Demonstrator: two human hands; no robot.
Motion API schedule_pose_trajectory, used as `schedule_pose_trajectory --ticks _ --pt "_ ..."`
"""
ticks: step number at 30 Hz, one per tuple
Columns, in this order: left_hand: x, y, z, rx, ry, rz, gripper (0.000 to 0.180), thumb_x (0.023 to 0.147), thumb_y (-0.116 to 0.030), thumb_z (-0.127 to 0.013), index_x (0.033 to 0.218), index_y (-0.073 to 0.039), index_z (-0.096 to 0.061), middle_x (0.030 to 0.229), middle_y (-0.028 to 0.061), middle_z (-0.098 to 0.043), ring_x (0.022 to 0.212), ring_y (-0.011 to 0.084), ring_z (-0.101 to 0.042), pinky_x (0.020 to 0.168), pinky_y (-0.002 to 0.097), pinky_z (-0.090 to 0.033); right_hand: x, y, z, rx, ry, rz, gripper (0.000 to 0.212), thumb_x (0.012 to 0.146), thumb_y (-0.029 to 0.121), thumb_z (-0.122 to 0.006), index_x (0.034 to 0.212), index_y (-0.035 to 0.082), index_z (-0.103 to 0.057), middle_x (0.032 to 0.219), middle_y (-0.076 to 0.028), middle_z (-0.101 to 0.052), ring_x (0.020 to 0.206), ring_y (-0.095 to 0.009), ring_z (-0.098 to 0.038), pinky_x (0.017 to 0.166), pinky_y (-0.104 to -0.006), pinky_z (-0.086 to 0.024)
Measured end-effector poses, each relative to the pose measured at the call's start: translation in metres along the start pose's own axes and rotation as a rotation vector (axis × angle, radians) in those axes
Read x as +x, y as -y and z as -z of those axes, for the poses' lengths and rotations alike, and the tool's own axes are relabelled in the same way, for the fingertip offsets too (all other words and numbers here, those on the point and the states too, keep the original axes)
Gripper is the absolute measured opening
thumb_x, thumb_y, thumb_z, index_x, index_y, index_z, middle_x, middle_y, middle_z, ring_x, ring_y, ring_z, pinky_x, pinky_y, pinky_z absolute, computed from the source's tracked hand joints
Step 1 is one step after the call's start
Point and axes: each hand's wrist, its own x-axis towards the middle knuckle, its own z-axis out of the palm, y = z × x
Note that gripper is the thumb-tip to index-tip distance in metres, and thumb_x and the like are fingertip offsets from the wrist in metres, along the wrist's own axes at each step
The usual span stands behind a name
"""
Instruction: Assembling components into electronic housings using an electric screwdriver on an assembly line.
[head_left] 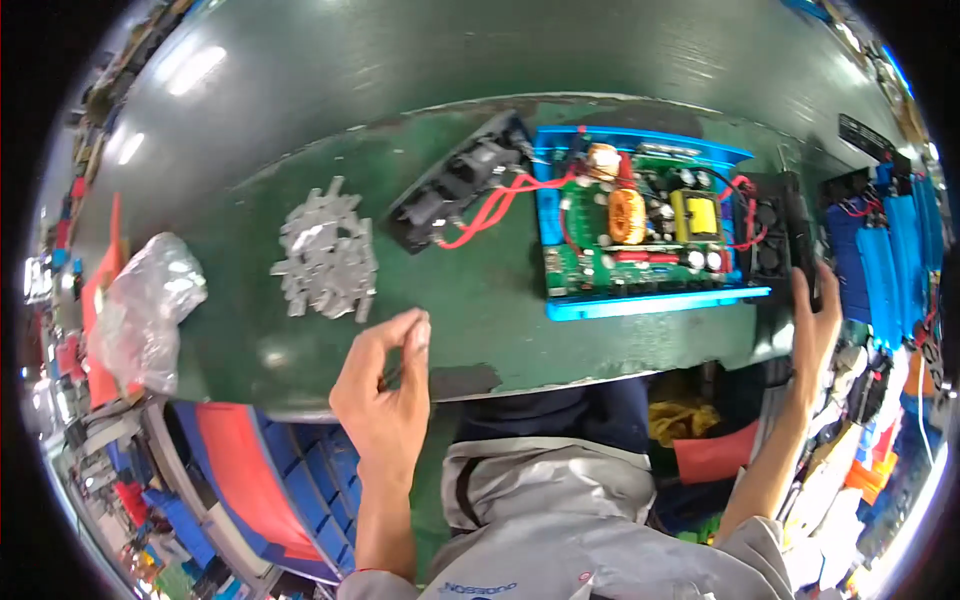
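Grey shirt (560,530) nearest, our left hand (380,390) pinches, contents unclear. Our right hand (820,322) grips the black panel (801,222); tugging could strain red wires (751,215).

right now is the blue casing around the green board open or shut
Open: the green board and copper coil inside the blue casing lie exposed.
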Motion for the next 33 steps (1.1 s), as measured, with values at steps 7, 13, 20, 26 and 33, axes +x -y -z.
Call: schedule_pose_trajectory --ticks 7,13,20,26,33 --pt "0.041 0.039 0.049 0.369 -0.209 0.033 0.019 0.09 -0.01 -0.074 0.106 -0.001 -0.071 0.103 0.0082 -0.067 0.086 0.0172 -0.065 0.075 0.0282 -0.051 -0.029 0.033 -0.003 0.073 -0.326 0.237 0.027 0.097 0.011 -0.064 0.122 0.001 -0.065 0.115 -0.01 -0.066 0.099 -0.018 -0.059 0.089 -0.0307 -0.047" --pt "0.054 0.055 0.049 0.291 -0.135 -0.005 0.026 0.088 -0.016 -0.077 0.108 0.0 -0.072 0.096 0.009 -0.065 0.084 0.0209 -0.062 0.074 0.0326 -0.049 -0.07 0.032 -0.006 0.144 -0.315 0.273 0.022 0.097 0.004 -0.064 0.118 0.0 -0.065 0.112 -0.007 -0.065 0.095 -0.016 -0.058 0.087 -0.0291 -0.047" --pt "0.05 0.062 0.063 0.338 -0.123 -0.028 0.019 0.094 -0.009 -0.067 0.108 0.004 -0.065 0.098 0.0134 -0.068 0.089 0.0224 -0.064 0.083 0.034 -0.052 -0.103 0.043 0.001 0.16 -0.283 0.265 0.019 0.087 -0.003 -0.064 0.106 -0.001 -0.063 0.1 -0.012 -0.063 0.089 -0.024 -0.061 0.081 -0.0335 -0.05" --pt "0.001 -0.049 0.025 -0.19 0.244 0.034 0.021 0.096 -0.014 -0.068 0.111 0.001 -0.068 0.093 0.0084 -0.074 0.084 0.0144 -0.069 0.08 0.0281 -0.055 -0.136 0.104 -0.007 0.739 0.327 0.394 0.027 0.088 0.003 -0.071 0.115 0.005 -0.069 0.092 -0.008 -0.068 0.079 -0.02 -0.065 0.07 -0.0313 -0.053" --pt "-0.044 -0.103 -0.028 -0.55 0.437 -0.096 0.017 0.096 -0.011 -0.069 0.106 0.002 -0.068 0.083 0.0018 -0.067 0.069 0.0077 -0.055 0.064 0.0228 -0.048 -0.13 0.133 -0.017 1.006 0.506 0.516 0.025 0.093 0.006 -0.071 0.117 0.002 -0.07 0.108 -0.012 -0.067 0.099 -0.023 -0.065 0.084 -0.033 -0.054"
